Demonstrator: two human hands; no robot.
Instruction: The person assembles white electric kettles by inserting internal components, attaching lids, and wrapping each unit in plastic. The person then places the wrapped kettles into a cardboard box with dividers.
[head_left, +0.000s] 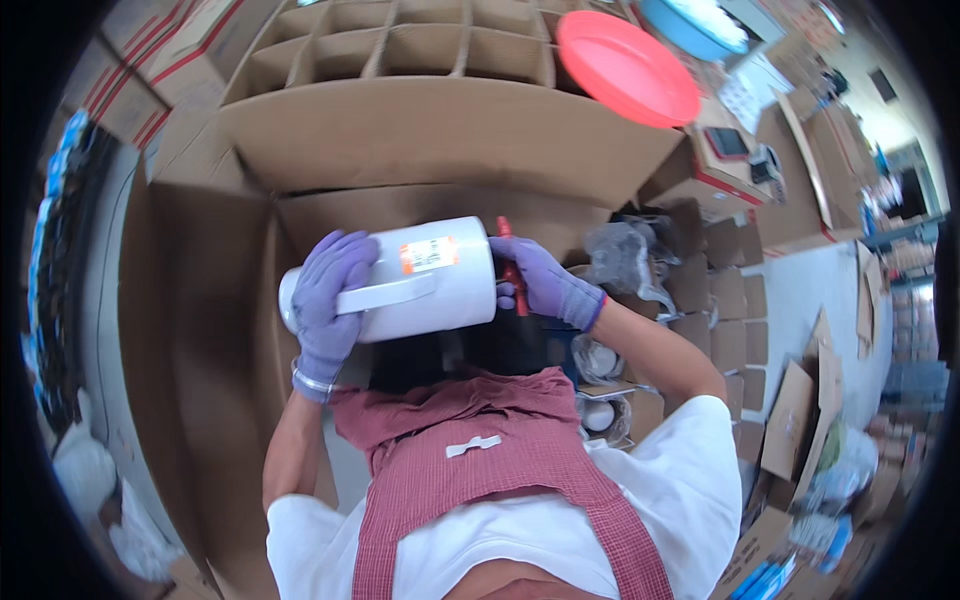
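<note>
A white cylindrical jug (pixel 440 295) with a side handle lies on its side in front of me, an orange-and-white label (pixel 428 255) on its upper face. My left hand (pixel 332 295), in a purple glove, is wrapped round its narrower end by the handle. At the wide, flat end is my right hand (pixel 548 285), also gloved in purple. Its fingers are closed on a slim red bar-shaped tool (pixel 519 298), held close to that end. Whether the tool touches the jug I cannot tell.
A large open cardboard box (pixel 440 130) stands ahead, with a divided carton (pixel 420 50) beyond it. A red plastic basin (pixel 630 68) rests at its right corner. To my right are a divider carton (pixel 690 255), clear plastic bags (pixel 625 255) and a phone (pixel 726 143) on a box.
</note>
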